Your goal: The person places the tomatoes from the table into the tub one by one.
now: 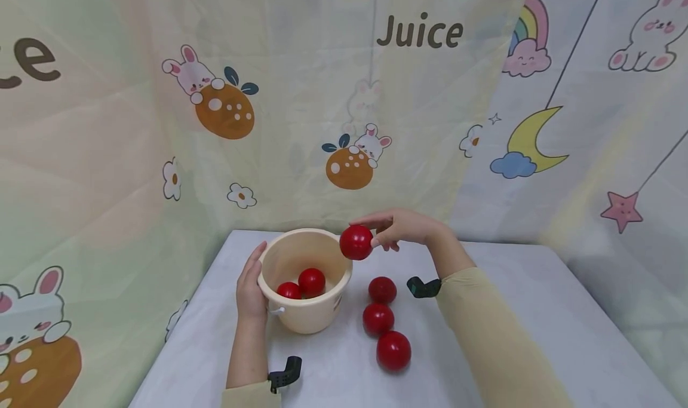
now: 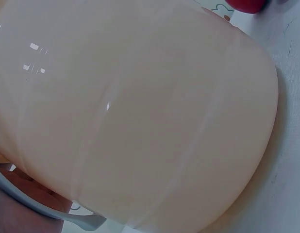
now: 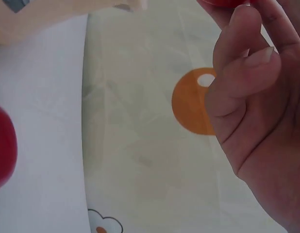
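Note:
A glossy red ball [image 1: 356, 242] is pinched between the thumb and fingers of my right hand [image 1: 404, 227]. It overlaps the right rim of a cream bucket [image 1: 301, 318] in the head view. In the right wrist view, only a sliver of this ball [image 3: 223, 2] shows at the top, above the fingers. My left hand [image 1: 251, 288] rests against the bucket's left outer wall, its fingers extended up by the rim. Two red balls [image 1: 312, 282] lie inside the bucket. The bucket's pale handle [image 2: 48, 209] crosses in front of my left hand in the left wrist view.
Right of the bucket, three more red balls [image 1: 378, 319] lie in a line on the white tabletop [image 1: 333, 378]. A printed cloth [image 1: 290, 175] hangs behind the table and at its sides. Each wrist wears a black mount [image 1: 423, 287].

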The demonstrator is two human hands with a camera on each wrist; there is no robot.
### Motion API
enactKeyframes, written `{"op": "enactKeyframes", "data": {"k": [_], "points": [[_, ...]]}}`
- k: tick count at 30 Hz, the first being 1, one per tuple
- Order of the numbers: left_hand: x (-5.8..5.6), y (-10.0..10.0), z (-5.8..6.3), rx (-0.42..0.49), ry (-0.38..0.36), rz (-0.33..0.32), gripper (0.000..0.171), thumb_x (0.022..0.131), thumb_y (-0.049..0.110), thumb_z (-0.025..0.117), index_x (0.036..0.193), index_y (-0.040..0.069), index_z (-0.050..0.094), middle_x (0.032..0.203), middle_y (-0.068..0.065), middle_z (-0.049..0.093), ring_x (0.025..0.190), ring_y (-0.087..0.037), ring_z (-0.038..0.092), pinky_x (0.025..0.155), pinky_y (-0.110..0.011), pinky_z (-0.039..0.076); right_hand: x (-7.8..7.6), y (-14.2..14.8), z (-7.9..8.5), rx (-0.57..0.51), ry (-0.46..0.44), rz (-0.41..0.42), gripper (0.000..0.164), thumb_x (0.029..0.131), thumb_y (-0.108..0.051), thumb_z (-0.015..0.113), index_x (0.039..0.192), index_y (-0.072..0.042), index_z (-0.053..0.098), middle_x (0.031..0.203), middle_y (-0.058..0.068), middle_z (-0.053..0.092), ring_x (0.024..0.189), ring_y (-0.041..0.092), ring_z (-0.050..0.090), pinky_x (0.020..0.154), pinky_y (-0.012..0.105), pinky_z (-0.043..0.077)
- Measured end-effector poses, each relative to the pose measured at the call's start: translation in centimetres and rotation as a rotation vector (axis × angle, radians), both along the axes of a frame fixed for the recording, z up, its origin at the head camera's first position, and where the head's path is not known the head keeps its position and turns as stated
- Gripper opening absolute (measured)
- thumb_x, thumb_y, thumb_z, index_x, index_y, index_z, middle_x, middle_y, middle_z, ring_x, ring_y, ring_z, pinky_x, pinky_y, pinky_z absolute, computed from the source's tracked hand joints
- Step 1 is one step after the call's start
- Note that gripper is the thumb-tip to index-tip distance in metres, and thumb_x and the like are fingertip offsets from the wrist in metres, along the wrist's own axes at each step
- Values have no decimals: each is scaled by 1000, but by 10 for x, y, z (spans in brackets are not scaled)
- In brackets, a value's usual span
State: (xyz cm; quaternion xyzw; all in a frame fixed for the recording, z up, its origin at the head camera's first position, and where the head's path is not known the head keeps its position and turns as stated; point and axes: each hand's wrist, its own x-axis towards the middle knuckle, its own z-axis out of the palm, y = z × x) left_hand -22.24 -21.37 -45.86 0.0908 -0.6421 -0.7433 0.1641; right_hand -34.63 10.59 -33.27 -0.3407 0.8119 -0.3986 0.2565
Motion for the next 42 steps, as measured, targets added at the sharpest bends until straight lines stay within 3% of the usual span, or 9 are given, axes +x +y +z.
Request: {"op": "enactKeyframes", "data": {"k": [7, 17, 25, 34, 42], "points": [[-1, -3, -1, -5, 1, 3, 38, 104, 43, 36, 140, 45, 50, 151, 19, 43, 142, -10, 38, 116, -46, 37, -8, -37, 8, 85, -36, 58, 48, 85, -36, 76, 130, -42, 62, 117, -2, 70, 73, 28, 62, 56, 28, 52], [-1, -5, -1, -8, -27, -4, 38, 104, 45, 37, 140, 46, 49, 151, 19, 42, 142, -11, 37, 116, -46, 38, -8, -88, 15, 246, 2, 114, 46, 81, -41, 78, 123, -50, 63, 119, -11, 68, 78, 26, 65, 58, 28, 54], [-1, -3, -1, -11, -30, -1, 38, 102, 46, 41, 140, 46, 49, 151, 19, 42, 141, -12, 37, 114, -47, 39, -6, -118, 14, 372, 8, 132, 48, 78, -38, 83, 121, -47, 66, 111, -9, 70, 66, 21, 56, 60, 25, 52], [-2, 1, 0, -3, -28, -3, 38, 100, 48, 47, 139, 48, 49, 150, 21, 43, 139, -11, 39, 114, -46, 40, 1, -143, 17, 494, 22, 127, 48, 76, -34, 85, 120, -43, 68, 108, -6, 69, 76, 21, 58, 68, 27, 56], [-3, -1, -2, -11, -42, 1, 38, 101, 48, 45, 139, 49, 48, 150, 22, 42, 142, -10, 36, 116, -49, 37, 18, -161, 17, 556, 34, 102, 43, 81, -29, 81, 122, -36, 68, 102, -1, 68, 70, 19, 52, 64, 24, 51]]}}
